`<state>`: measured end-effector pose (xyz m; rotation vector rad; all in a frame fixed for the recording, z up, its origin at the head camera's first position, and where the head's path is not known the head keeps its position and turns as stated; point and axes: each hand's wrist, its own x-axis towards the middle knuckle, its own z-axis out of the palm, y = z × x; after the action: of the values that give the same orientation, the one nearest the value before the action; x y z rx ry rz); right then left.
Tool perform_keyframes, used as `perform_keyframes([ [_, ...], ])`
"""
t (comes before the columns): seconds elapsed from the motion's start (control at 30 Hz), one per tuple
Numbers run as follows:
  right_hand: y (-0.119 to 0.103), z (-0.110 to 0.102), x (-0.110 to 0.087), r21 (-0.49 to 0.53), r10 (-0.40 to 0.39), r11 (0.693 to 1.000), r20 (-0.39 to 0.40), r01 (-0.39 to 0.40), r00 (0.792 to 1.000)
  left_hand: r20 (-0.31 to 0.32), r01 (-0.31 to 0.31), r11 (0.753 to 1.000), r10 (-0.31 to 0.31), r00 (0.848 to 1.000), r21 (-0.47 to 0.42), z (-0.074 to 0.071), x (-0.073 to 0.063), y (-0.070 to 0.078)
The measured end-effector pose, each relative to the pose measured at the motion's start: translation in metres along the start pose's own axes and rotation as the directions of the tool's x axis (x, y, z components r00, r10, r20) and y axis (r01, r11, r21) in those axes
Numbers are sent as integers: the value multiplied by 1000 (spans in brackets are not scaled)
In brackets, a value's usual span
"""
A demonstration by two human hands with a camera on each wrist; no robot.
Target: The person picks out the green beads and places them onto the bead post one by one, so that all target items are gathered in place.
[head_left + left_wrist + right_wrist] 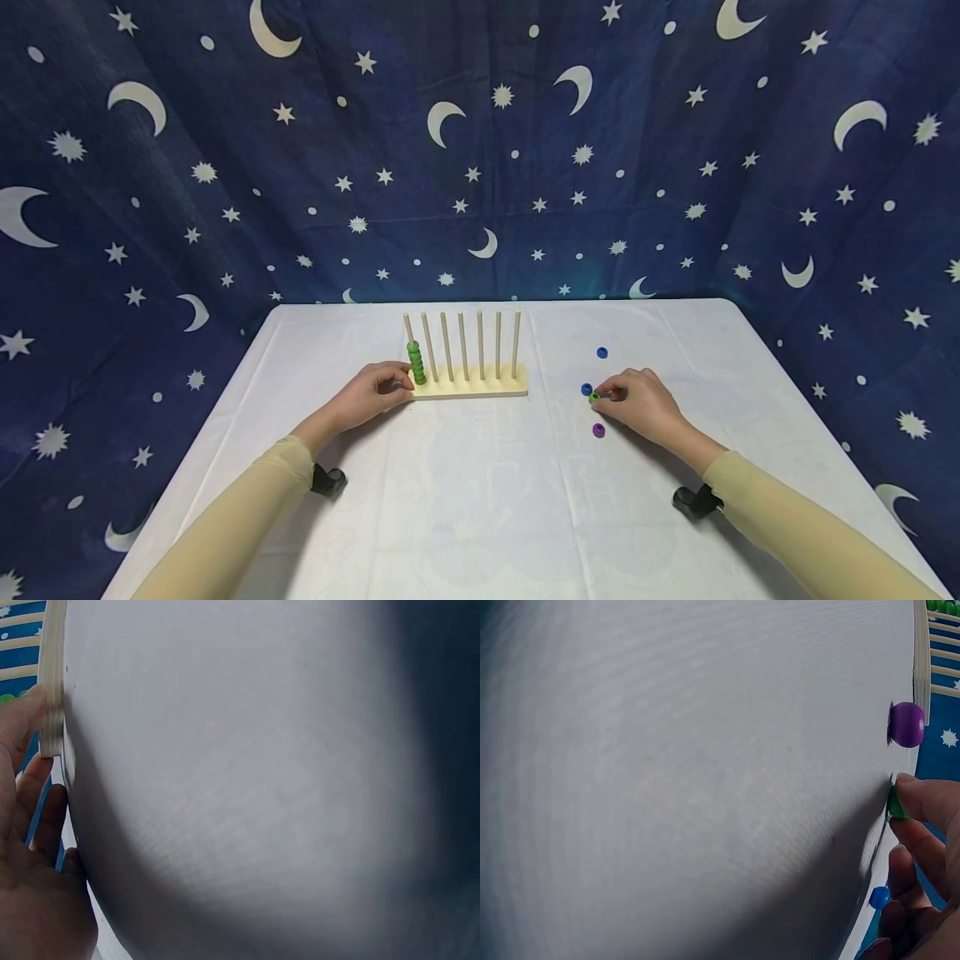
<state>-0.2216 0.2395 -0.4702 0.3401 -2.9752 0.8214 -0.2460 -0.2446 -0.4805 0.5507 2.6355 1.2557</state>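
Note:
A pale wooden peg rack [471, 388] stands on the table with several upright pegs. Green beads [417, 364] are stacked on its leftmost peg. My left hand [369, 390] grips the left end of the base; in the left wrist view the thumb [28, 709] lies against its edge. To the right of the rack, my right hand [641, 405] pinches a green bead [898, 802] between thumb and forefinger, close over the cloth. One blue bead [587, 389] sits beside that green one. Nearer to me lies a purple bead [598, 430].
Another blue bead [602, 352] lies farther back, beyond the right hand. White cloth [480, 500] covers the table. Behind it hangs a dark blue curtain [480, 108] with moons and stars. Each wrist carries a small black camera, such as the right one [697, 502].

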Motion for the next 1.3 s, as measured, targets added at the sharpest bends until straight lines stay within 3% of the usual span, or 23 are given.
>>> perform_keyframes([
  [0.47, 0, -1, -1, -8, 0, 1000, -1, 0, 1000, -11, 16, 1000, -16, 1000, 13, 0, -1, 0],
  [1.03, 1, 0, -2, -18, -5, 1000, -1, 5, 1000, -13, -16, 1000, 16, 1000, 14, 0, 1, -3],
  [1.3, -1, -7, 1, -3, 45, 999, -1, -45, 999, -10, 6, 1000, -6, 1000, 9, 1, -1, -2],
])
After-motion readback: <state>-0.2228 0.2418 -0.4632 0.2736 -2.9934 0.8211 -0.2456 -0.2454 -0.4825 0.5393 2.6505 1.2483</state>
